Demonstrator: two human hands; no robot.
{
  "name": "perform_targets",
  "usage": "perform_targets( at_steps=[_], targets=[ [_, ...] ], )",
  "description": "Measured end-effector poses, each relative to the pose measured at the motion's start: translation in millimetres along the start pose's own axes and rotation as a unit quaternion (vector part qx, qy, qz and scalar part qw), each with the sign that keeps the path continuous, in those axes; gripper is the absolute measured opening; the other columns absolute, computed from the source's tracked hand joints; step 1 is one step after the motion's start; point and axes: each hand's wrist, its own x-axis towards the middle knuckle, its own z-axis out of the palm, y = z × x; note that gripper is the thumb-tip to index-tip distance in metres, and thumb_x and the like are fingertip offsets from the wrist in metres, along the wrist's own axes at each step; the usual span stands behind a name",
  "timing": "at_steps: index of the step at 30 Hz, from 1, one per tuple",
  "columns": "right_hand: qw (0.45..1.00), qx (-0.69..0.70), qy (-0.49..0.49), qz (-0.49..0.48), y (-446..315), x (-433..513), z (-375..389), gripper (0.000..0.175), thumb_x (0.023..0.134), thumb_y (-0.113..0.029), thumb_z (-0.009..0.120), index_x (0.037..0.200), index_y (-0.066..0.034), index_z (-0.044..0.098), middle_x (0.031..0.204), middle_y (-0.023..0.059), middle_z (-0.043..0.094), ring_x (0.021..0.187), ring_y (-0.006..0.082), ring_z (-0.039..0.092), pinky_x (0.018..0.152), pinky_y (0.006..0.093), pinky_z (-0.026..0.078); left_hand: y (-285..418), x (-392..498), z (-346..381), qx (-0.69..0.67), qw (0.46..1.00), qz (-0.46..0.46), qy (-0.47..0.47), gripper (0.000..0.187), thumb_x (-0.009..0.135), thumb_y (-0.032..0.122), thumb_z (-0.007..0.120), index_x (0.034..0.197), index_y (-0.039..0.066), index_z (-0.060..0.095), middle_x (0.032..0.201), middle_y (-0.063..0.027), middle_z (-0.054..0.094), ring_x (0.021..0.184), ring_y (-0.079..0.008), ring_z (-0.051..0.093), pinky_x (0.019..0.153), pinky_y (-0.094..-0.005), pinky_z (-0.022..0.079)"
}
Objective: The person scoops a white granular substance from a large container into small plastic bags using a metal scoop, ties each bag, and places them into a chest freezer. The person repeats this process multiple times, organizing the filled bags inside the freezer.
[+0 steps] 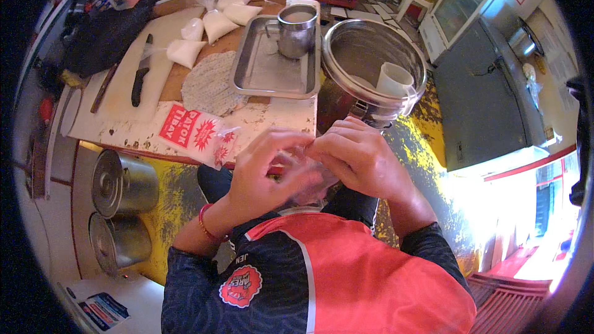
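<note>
My left hand (pixel 274 171) and my right hand (pixel 359 160) meet in front of my chest with a clear plastic bag (pixel 304 174) between them. The fingers of both grip the thin plastic, which is partly hidden and blurred. Just beyond my left hand, a pack of plastic bags (pixel 197 134) with red print lies at the table's near edge. A rectangular steel tray (pixel 278 76) holds a steel mug (pixel 297 32) with pale contents. Right of the table is a large steel pot (pixel 352 37); a white plastic cup (pixel 394 79) sits inside by its rim.
Several tied bags of white contents (pixel 185 53) lie at the table's far side near a round knitted mat (pixel 211 81). A black-handled knife (pixel 139 79) rests on a white cutting board (pixel 120 102). Lidded steel pots (pixel 134 185) stand at lower left; a grey cabinet (pixel 478 97) is at right.
</note>
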Motion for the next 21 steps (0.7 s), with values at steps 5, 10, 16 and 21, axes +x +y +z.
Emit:
perform_targets(
  at_steps=[5,10,16,21],
  targets=[
    [0.964,0.254,-0.072,-0.024,13,8,0,0.008,0.082,-0.01,0.067,0.086,-0.0038,0.063,0.086,0.0068,0.063,0.088,0.0247,0.057,0.078,0.0346,0.044,-23,1,-33,-0.158,0.961,-0.047,-0.222,0.015,0.077,0.009,0.077,0.084,0.005,0.064,0.094,-0.0096,0.062,0.079,-0.013,0.06,0.067,-0.0257,0.047],
    [0.845,0.518,-0.124,-0.06,27,21,11,0.012,0.089,-0.015,0.062,0.081,-0.0058,0.064,0.089,0.0055,0.065,0.087,0.0209,0.054,0.079,0.0349,0.041,-23,13,-37,-0.423,0.792,0.032,-0.44,0.021,0.082,0.022,0.075,0.075,0.008,0.06,0.084,-0.0094,0.06,0.086,-0.0221,0.059,0.077,-0.0345,0.046],
    [0.955,0.226,-0.191,-0.007,44,34,-15,0.015,0.086,-0.018,0.058,0.081,-0.0051,0.064,0.081,0.0052,0.061,0.079,0.0213,0.054,0.073,0.0342,0.04,-32,28,-62,0.144,0.919,0.229,-0.286,0.02,0.085,0.023,0.065,0.081,0.004,0.063,0.086,-0.0119,0.063,0.082,-0.0294,0.061,0.075,-0.0396,0.048],
    [0.994,0.084,-0.017,0.068,106,74,-18,0.013,0.083,-0.007,0.064,0.095,-0.0045,0.067,0.091,0.0059,0.061,0.081,0.0167,0.059,0.072,0.0324,0.048,-56,48,-74,0.268,0.924,0.14,-0.233,0.019,0.085,0.022,0.063,0.087,0.003,0.062,0.087,-0.0132,0.064,0.083,-0.031,0.062,0.076,-0.0404,0.049]
  ],
)
